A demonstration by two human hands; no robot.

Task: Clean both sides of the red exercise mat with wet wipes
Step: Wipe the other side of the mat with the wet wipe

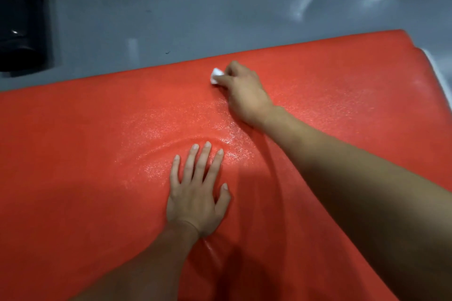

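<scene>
Left hand (195, 199) flat, fingers spread, on red mat (85, 142) lying left-to-right; right hand (241, 91) fingers pinching white wipe (216, 76).

Likely a gym or workout room, smooth grey floor (195, 14), red exercise mat (73, 142), dark rounded equipment (17, 19) at the corner

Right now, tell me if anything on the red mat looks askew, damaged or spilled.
Nothing looks damaged. The red exercise mat is rippled just ahead of the flat left hand, and a shiny damp patch spreads between that hand and the right hand gripping a balled white wet wipe: consistent with wiping, not a spill.
</scene>
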